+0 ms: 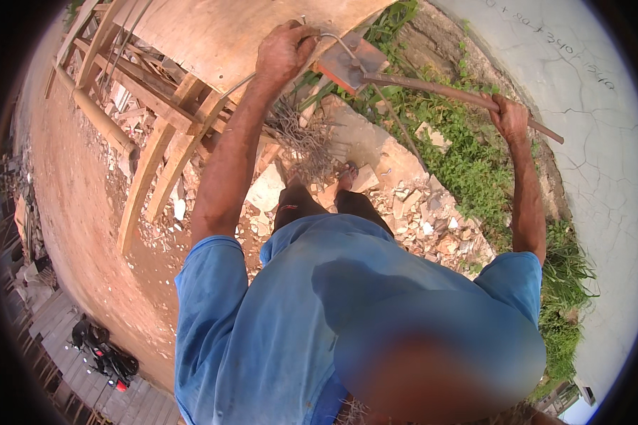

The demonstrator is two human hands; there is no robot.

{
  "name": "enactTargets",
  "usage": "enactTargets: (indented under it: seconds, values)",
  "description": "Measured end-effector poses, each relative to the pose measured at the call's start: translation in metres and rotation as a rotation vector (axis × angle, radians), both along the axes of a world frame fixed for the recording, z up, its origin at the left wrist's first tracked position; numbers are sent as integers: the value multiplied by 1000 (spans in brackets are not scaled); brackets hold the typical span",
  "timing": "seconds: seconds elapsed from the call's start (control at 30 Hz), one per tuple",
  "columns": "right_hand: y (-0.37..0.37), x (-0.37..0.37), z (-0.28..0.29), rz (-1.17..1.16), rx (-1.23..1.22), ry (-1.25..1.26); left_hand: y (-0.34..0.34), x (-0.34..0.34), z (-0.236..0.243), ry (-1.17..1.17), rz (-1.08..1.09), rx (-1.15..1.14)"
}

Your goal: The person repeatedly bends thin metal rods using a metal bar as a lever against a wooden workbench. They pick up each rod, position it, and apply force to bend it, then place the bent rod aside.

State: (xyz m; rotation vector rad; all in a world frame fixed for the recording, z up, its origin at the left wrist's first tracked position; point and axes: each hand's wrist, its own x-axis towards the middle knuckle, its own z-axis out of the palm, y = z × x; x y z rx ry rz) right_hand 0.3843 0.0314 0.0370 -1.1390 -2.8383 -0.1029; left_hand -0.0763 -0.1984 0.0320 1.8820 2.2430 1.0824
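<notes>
Outdoors, a person in a blue shirt (262,340) works a rusty lever bar (461,95) at a wooden bench (213,35). Right hand (509,117), fingers curled tight around the bar's shaft near its outer end. Left hand (283,51), fingers closed over a thin steel rod (333,39) that bends just beyond the knuckles and runs toward the rusty metal plate (351,64) at the bar's head. Below the left fingers, against the bench's timber frame, lies a heap of bent wire pieces (301,138). Broken rubble (418,212) litters the ground by the person's feet, with green weeds (468,163) under the right hand and a cracked pale wall (588,142) beyond its fingers.
</notes>
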Motion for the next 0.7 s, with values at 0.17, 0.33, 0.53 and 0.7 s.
enactTargets:
  seconds: [0.17, 0.33, 0.53, 0.7]
  values:
    - [-14, 0, 4, -18, -8, 2, 0, -2, -5, -1, -3, 17]
    - [-25, 5, 4, -128, 15, -46, 2, -4, -6, 9, -43, 84]
    - [-76, 20, 5, -196, 56, 0, 4, -7, -8, -24, -57, 73]
    - [-210, 12, -11, -530, -147, -33, 8, -9, -13, -35, -28, 29]
